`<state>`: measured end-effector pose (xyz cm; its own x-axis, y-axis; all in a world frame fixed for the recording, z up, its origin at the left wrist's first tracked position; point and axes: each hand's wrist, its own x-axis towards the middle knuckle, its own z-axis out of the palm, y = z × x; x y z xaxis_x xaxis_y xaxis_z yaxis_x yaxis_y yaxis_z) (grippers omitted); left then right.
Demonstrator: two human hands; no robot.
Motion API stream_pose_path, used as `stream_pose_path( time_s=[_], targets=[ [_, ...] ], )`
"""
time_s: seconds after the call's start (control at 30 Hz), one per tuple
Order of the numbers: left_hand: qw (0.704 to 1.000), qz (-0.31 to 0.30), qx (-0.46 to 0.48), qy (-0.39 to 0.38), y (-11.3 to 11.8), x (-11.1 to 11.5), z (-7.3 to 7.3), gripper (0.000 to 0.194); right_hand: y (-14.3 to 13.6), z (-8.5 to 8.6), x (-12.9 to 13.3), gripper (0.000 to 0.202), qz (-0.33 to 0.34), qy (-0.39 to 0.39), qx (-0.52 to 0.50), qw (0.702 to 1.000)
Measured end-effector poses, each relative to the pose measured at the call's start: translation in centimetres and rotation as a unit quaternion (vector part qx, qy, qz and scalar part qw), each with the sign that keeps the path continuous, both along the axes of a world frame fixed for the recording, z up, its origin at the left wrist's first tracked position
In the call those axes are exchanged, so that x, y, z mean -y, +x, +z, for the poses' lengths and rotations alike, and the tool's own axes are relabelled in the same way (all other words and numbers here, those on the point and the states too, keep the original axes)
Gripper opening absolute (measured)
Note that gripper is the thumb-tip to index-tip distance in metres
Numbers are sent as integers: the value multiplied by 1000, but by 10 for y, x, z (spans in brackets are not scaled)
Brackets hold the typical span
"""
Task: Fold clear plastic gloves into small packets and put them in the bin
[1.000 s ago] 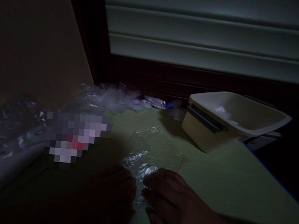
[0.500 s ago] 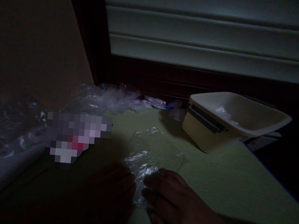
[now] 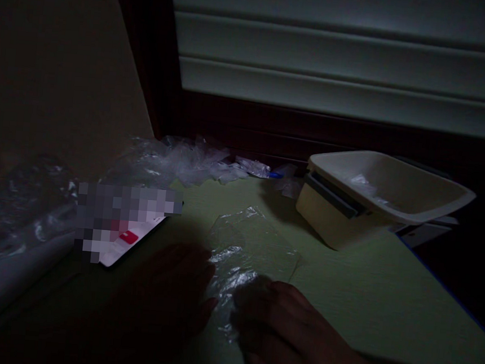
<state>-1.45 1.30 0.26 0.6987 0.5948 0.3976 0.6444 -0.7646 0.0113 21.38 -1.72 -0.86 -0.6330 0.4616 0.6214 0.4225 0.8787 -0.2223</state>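
Note:
A clear plastic bag point(image 3: 254, 245) lies flat on the green tabletop point(image 3: 364, 289), its near part wrinkled and shiny. My left hand point(image 3: 169, 289) is at the bag's left edge, very dark, with the thumb apart from the other fingers and nothing visible in it. My right hand point(image 3: 288, 333) rests over the bag's near right part, fingers bent downward; the fingertips are in shadow, and whether they grip the film cannot be made out.
A cream bin point(image 3: 325, 212) with dark handles stands at the back right, some clear plastic inside. Crumpled clear plastic point(image 3: 177, 156) lines the back left. A phone-like device point(image 3: 136, 235), partly pixelated, lies left. White shutters rise behind.
My left hand has moved slightly left and up, away from the bag's middle. The fingers of my right hand have curled a little more. The bag has hardly moved.

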Motion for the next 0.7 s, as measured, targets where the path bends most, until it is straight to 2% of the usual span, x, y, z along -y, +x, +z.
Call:
stream_pose_path(
  time_s=[0.17,0.27,0.37,0.7],
  targets=[
    [999,12,0,52,-5,-5,-7,33,0,-2,0,18,-12,-18,12,1000],
    [999,9,-9,46,-6,-6,-11,38,0,-3,0,21,-16,-21,17,1000],
    [999,20,-29,23,-7,-6,-14,34,0,-4,-1,22,-18,-32,22,999],
    [999,-2,-32,6,-5,-3,-6,32,4,2,2,17,-41,-53,58,996]
  ],
)
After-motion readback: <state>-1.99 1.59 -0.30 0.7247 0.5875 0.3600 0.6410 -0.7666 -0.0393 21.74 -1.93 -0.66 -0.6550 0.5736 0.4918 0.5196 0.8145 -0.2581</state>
